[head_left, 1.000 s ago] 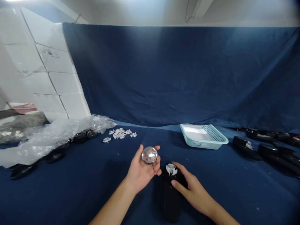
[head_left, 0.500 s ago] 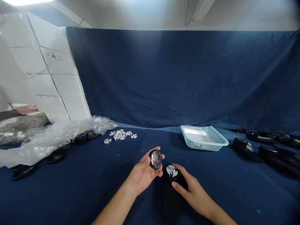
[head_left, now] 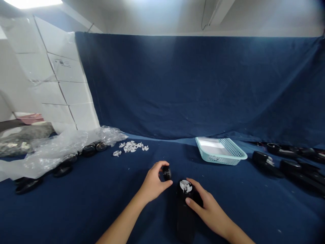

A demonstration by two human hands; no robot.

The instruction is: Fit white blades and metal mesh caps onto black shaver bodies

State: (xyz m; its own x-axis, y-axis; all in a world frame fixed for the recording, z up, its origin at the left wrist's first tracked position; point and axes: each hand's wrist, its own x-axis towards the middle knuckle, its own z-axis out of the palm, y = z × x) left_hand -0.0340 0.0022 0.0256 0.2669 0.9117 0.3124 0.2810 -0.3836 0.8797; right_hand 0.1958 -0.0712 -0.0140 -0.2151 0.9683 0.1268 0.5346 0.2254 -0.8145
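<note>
My left hand point(head_left: 153, 181) pinches a round black cap point(head_left: 167, 173) between thumb and fingers, tilted almost edge-on. The cap's perforated metal face is mostly turned from view. To its right, apart from the cap, a black lint remover point(head_left: 186, 217) lies on the blue cloth. A white bladed piece point(head_left: 186, 186) sits exposed in its round head. My right hand point(head_left: 207, 206) is closed around the right side of that head, thumb in front and fingers behind.
White bladed pieces point(head_left: 131, 146) lie in a loose pile behind my left hand. A light-blue basket point(head_left: 237, 159) stands at the back right. More black lint remover bodies point(head_left: 266, 164) lie far right. Plastic wrap point(head_left: 58, 149) and black round parts point(head_left: 88, 150) are at left.
My left hand has turned the cap from its metal face showing to nearly edge-on, regripping it between thumb and fingertips. My right hand and the lint remover stay in place.
</note>
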